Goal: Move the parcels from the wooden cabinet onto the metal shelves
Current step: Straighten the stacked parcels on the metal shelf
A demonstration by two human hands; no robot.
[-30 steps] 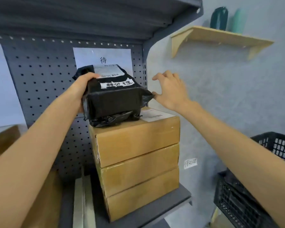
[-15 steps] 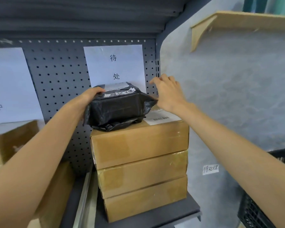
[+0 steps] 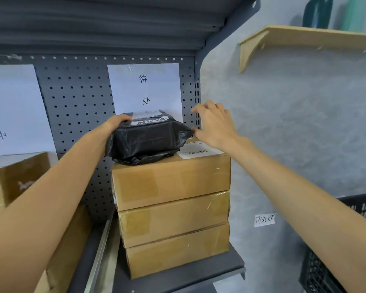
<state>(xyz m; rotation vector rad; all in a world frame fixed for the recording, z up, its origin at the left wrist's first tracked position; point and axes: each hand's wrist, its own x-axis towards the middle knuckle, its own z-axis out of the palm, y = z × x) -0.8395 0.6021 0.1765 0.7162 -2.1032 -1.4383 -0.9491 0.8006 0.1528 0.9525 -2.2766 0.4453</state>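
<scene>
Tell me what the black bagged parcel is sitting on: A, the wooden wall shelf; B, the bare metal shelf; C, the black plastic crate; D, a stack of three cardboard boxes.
D: the black bagged parcel rests on the top of three stacked cardboard boxes.

On the pegboard, 待 and 处 are printed on the middle white sheet (image 3: 145,89), 理 and 中 on the left sheet (image 3: 13,111), while 待处理 is handwritten on a small wall label (image 3: 264,219) at right.

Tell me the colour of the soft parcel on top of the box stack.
Black, with white labels on top; head view.
</scene>
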